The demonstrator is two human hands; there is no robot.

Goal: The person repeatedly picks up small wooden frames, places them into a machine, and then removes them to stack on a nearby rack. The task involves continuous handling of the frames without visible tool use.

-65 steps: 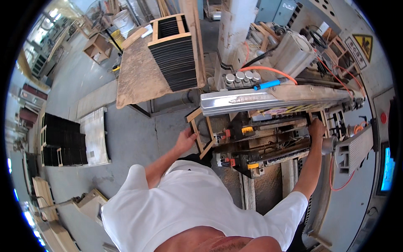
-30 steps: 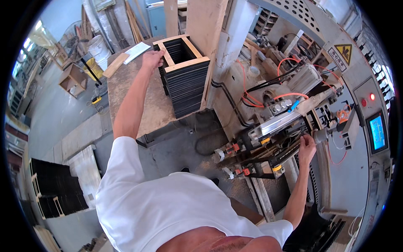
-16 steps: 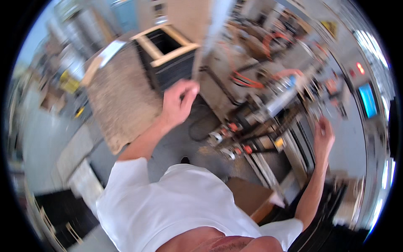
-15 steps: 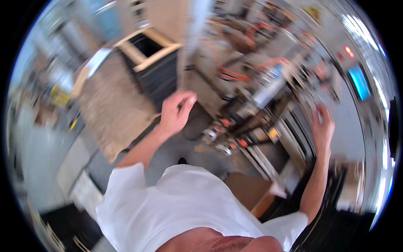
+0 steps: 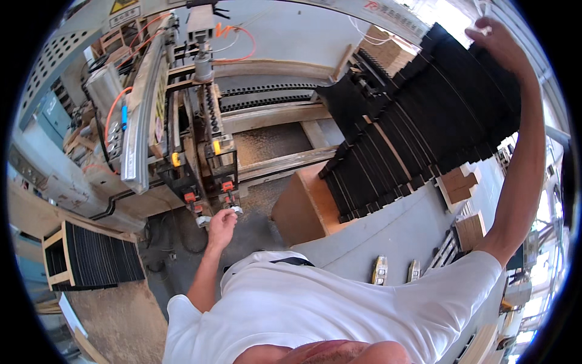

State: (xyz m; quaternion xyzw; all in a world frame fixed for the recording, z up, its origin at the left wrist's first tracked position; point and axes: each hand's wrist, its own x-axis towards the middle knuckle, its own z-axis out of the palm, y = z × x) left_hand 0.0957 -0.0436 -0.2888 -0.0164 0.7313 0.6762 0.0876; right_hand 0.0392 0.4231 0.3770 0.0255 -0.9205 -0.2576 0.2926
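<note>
My left hand (image 5: 223,227) hangs near the front ends of two machine rails, close to a round metal fitting (image 5: 236,210). Its fingers are loosely curled, and nothing shows in them. My right arm is stretched far out to the right. At its end my right hand (image 5: 500,43) is at the top of a tall stack of black panels (image 5: 418,115); its thumb and forefinger are apart. No held thing is visible there, and whether the fingertips touch the panels I cannot tell. A lighter edge runs through the stack, which partly covers a brown box (image 5: 300,209).
The machine has a long metal beam (image 5: 138,136), orange clamps (image 5: 227,186) and a sawdust-strewn bed (image 5: 276,145). At the lower left, black panels in a pale wooden frame (image 5: 100,255) rest on a brown board (image 5: 124,309). Forklift-like tines (image 5: 380,271) show on the floor at right.
My view has swung right, bringing the black stack into sight. My right arm now reaches up and out to that stack. My left hand is now by the machine's front end.
</note>
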